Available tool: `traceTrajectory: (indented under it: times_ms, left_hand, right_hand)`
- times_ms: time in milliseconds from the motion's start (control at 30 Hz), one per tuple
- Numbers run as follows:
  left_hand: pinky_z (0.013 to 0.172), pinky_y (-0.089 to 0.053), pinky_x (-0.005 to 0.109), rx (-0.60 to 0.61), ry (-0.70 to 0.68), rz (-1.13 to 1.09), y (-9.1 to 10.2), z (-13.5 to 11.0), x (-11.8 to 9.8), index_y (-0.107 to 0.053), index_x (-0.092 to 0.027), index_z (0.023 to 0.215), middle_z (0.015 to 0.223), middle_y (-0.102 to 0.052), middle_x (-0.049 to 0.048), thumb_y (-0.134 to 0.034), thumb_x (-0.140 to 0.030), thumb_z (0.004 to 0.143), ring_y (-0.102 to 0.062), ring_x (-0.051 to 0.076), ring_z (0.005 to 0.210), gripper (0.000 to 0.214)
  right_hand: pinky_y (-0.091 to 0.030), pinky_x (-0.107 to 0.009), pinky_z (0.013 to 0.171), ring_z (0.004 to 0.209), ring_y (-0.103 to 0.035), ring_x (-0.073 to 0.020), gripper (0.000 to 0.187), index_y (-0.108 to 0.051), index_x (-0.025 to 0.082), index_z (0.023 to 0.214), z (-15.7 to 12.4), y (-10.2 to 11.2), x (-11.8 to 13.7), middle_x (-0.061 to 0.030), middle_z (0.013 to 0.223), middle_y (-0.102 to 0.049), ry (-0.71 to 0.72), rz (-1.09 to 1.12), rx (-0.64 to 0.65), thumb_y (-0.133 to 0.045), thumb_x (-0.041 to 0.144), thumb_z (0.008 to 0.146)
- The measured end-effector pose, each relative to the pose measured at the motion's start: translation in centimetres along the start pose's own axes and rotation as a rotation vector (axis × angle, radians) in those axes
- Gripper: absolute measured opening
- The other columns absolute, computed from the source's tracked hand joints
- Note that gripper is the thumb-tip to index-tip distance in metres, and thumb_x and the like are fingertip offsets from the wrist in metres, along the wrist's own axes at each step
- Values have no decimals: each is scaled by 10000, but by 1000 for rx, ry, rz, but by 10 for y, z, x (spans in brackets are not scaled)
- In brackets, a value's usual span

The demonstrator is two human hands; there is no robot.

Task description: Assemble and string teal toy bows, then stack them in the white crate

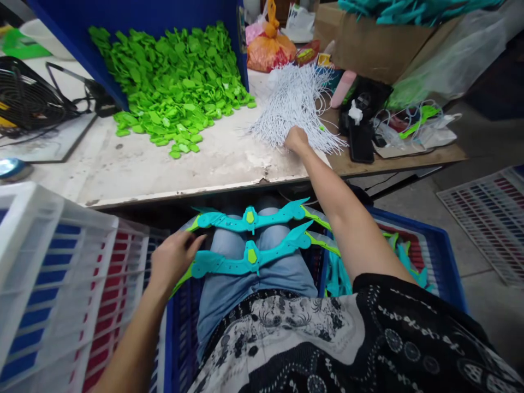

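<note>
Two turquoise toy bows [249,240] with green centre pieces lie across my lap. My left hand [174,256] closes on the left end of the nearer bow. My right hand [295,139] reaches out onto the table and rests, fingers curled, in a bundle of white strings [295,101]; what its fingers hold is hidden. A large heap of small green plastic parts [176,76] lies on the table [164,164] to the left of the strings.
A white crate [53,273] stands at my left, a blue crate [434,256] with more turquoise parts at my right. A black fan [24,95], an orange bag [270,52], a cardboard box [368,38] and black items [360,125] sit on the table.
</note>
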State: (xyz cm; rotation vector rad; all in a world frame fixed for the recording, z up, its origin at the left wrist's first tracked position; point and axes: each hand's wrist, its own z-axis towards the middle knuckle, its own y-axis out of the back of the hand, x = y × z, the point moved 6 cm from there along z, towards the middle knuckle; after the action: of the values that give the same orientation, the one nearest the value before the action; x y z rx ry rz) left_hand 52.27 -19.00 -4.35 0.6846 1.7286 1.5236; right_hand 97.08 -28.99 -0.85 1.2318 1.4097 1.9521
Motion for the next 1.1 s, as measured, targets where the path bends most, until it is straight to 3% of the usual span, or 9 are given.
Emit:
traceTrajectory:
  times_ms: [100, 200, 333, 500, 633, 733, 833, 967, 1100]
  left_hand:
    - [933, -420, 406, -72, -421, -108, -23, 38, -75, -595, -168, 1156, 1236, -563, 158, -529, -545, 811, -499, 317, 1167, 516]
    - [960, -411, 451, 112, -520, -46, -68, 58, -115, -464, -173, 1332, 1385, -427, 180, -623, -509, 763, -479, 349, 1198, 680]
    - [862, -465, 427, 176, -398, -7, -95, 50, -119, -396, -180, 1395, 1405, -357, 212, -553, -520, 815, -589, 331, 1033, 690]
    - [865, -460, 441, 103, -349, -72, -92, 35, -102, -417, -154, 1380, 1364, -390, 228, -546, -580, 794, -540, 365, 1099, 736]
    - [994, -350, 527, -66, -392, -149, -72, 24, -118, -509, -113, 1288, 1373, -392, 245, -578, -505, 802, -384, 403, 1257, 628]
    - [1007, -362, 478, -117, -449, -343, -58, 3, -157, -595, -124, 1156, 1277, -511, 205, -559, -401, 837, -450, 333, 1212, 425]
    - [906, -454, 355, 191, -576, -611, -76, -25, -218, -648, -158, 1009, 1023, -657, 111, -529, -359, 854, -596, 231, 995, 280]
    - [739, -481, 279, 704, -520, -800, -130, -54, -284, -674, -160, 888, 876, -699, 60, -526, -346, 831, -634, 182, 805, 245]
    - [643, -452, 238, 889, -301, -912, -172, -56, -314, -675, -150, 816, 774, -688, 30, -550, -282, 788, -611, 150, 706, 184]
  right_hand:
    - [-478, -366, 777, 867, -625, -263, 225, -689, -17, 866, -8, 13, -13, -176, 836, -663, -69, -49, 80, -649, 120, 692]
    - [-455, -263, 616, 625, -567, -143, 128, -696, 50, 736, -44, 27, -35, -60, 622, -623, -64, 114, 219, -670, 144, 654]
    - [-322, -196, 462, 444, -403, -54, 79, -671, 113, 651, -146, 28, -81, 21, 493, -550, -95, 525, 588, -684, 190, 636]
    - [-353, -219, 490, 495, -484, -89, 173, -691, 127, 653, -302, 28, -149, -20, 555, -619, -274, 767, 909, -747, 283, 605]
    - [-354, -245, 469, 480, -494, -111, 230, -673, 163, 655, -373, 35, -203, -28, 561, -627, -508, 870, 643, -763, 364, 590]
    - [-408, -250, 527, 538, -536, -115, 272, -650, 190, 698, -393, 33, -232, -7, 624, -646, -577, 855, 300, -744, 426, 600]
    - [-456, -273, 602, 605, -581, -139, 277, -656, 181, 705, -400, 27, -246, -13, 656, -658, -519, 704, -18, -715, 440, 625]
    - [-452, -278, 599, 602, -570, -144, 228, -674, 180, 745, -405, 16, -250, -20, 682, -659, -404, 433, -218, -615, 400, 738]
    - [-462, -292, 646, 651, -582, -157, 192, -675, 191, 788, -410, 14, -247, -25, 717, -661, -309, 266, -308, -575, 353, 811]
